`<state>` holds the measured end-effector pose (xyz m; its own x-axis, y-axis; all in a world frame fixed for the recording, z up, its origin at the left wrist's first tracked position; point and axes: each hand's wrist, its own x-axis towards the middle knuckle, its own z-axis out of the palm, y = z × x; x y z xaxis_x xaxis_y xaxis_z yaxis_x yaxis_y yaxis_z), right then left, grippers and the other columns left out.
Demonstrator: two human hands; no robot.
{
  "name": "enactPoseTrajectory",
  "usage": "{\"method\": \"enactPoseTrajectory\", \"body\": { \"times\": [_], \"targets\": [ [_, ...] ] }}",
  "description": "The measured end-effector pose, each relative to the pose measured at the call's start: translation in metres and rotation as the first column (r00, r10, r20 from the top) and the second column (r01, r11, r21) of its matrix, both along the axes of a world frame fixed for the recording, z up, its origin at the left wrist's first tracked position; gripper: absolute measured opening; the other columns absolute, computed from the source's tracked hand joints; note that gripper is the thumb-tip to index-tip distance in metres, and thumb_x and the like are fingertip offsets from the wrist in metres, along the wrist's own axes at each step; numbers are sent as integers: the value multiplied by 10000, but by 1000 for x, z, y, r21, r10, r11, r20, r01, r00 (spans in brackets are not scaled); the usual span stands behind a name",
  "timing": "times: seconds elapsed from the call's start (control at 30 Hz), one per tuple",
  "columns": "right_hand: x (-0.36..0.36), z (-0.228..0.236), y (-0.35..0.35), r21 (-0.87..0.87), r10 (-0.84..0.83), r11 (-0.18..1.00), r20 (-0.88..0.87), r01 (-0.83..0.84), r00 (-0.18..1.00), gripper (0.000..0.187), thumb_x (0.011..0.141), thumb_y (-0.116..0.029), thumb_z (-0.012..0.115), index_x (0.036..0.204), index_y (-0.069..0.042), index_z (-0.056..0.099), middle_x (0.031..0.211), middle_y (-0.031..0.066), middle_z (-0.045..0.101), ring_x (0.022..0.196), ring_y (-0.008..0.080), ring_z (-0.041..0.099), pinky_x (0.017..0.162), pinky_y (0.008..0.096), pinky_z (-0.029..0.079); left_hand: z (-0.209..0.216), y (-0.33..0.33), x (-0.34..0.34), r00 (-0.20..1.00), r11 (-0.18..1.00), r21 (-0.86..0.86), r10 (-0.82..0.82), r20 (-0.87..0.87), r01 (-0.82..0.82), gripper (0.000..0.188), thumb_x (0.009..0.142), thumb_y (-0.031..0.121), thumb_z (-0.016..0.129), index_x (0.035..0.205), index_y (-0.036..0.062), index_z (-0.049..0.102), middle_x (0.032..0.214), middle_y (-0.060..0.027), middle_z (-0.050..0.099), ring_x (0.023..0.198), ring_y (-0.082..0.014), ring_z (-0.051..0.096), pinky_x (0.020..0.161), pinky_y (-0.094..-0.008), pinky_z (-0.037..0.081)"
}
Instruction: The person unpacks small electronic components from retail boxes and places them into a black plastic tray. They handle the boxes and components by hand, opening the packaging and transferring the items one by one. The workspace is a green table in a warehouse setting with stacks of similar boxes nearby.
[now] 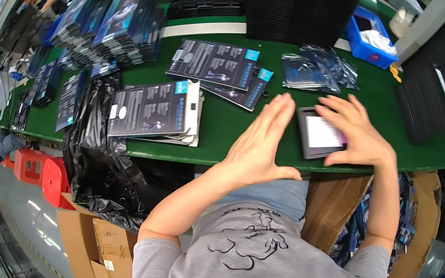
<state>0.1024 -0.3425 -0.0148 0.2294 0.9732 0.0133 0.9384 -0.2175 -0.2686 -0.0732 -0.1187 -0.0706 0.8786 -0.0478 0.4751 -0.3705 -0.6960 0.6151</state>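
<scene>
A shallow dark grey tray lies near the table's front edge, with a white card-like piece in it that shows a pink edge. Arched over the tray's right side is my right hand, fingers spread and thumb close to the near corner. Whether it presses on the tray I cannot tell. My left hand hovers left of the tray, holding nothing, with straight fingers and the thumb out to the side. Beyond my hands lie dark printed flat boxes and shiny dark plastic sleeves.
More printed boxes sit front left beside a black plastic bag. Tall box stacks stand back left, black tray stacks at the back and right. A blue bin is back right; a filled carton stands below the table's right edge.
</scene>
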Motion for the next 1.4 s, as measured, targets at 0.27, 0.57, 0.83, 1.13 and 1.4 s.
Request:
{"method": "enactPoseTrajectory", "body": {
  "times": [0.27, 0.57, 0.83, 1.13, 1.4],
  "targets": [
    [26, 39, -74, -39, -430, 898, 127, 438, 894, 967, 680, -447, 848, 1498, -110, 456, 1547, 156, 420, 1467, 349, 342, 1223, 493, 202, -1, 6, -22, 900, 997, 74, -56, 432, 27, 491, 711, 161, 837, 1168, 70, 683, 1176, -135, 670, 1092, -346, 657, 879, -421, 547],
    [-85, -2, 135, 268, -28, 948, -460, 169, 888, 426, 840, -247, 785, 1170, -26, 631, 1038, 141, 663, 895, 305, 694, 776, 404, 565, 35, 70, -64, 686, 844, 194, 249, 684, -500, 313, 883, 319, 732, 1111, 108, 697, 1160, -111, 655, 1066, -323, 605, 933, -447, 487],
    [-145, -50, 199, 181, 107, 897, -974, 403, 201, 977, 971, -490, 635, 1530, 141, 141, 1464, 318, 425, 1316, 318, 515, 1072, 388, 445, 1, 174, -129, 445, 428, -292, 896, 9, -855, 519, 996, 276, 621, 1389, -41, 503, 1354, -205, 558, 1264, -323, 536, 1089, -401, 390],
    [-163, -36, 217, 172, 295, 804, -946, 569, -132, 964, 764, -321, 896, 1434, 42, 306, 1256, 131, 579, 1180, 211, 573, 937, 341, 518, -1, 153, -132, 583, 548, -348, 813, 5, -761, 524, 883, 112, 744, 1350, -33, 554, 1293, -146, 614, 1180, -237, 579, 1055, -358, 424],
    [-132, -28, 143, 261, 450, 614, -891, 745, -59, 686, 757, -21, 785, 1354, 34, 452, 1202, 104, 624, 1112, 194, 613, 1010, 348, 490, 29, 89, -100, 808, 791, -462, 543, 230, -400, 895, 923, 535, 678, 1523, -25, 322, 1499, -200, 449, 1315, -319, 505, 1102, -418, 388]
  ]
}}
